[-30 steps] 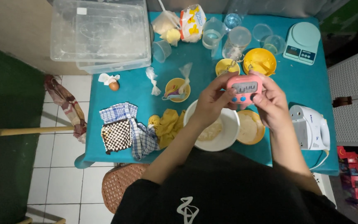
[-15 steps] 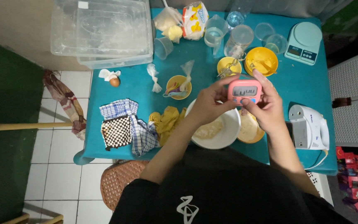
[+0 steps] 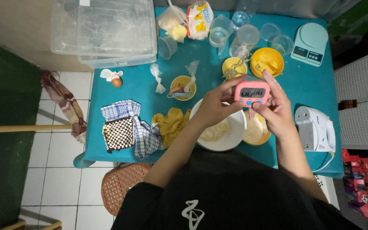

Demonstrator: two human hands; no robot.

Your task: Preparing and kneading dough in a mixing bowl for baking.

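Over a teal worktop [image 3: 128, 89] that fills most of the view, a person in a black shirt holds a small pink digital timer [image 3: 251, 92] up between both hands. At the worktop's far left corner stands a large clear plastic storage box [image 3: 103, 32]. On the right edge lies a white hand mixer [image 3: 316, 129], and a pale green kitchen scale [image 3: 310, 43] sits at the far right corner. Directly beneath the hands is a white bowl [image 3: 231, 137] with pale dough in it, touching a smaller yellow bowl [image 3: 256, 132] on its right. A blue checked cloth [image 3: 143, 137] lies at the near left with a brown-and-white woven mat [image 3: 118, 133] on it, and a crumpled mustard-yellow cloth [image 3: 171, 123] lies between that and the white bowl. Farther back are a yellow bowl [image 3: 268, 62] and several clear cups [image 3: 243, 40]. The left hand [image 3: 211, 106] pinches the timer's left edge with thumb and fingers closed on it. The right hand [image 3: 277, 108] cups its right side, fingers curled behind and thumb near the buttons under the display. An egg [image 3: 116, 81] rests near the storage box.
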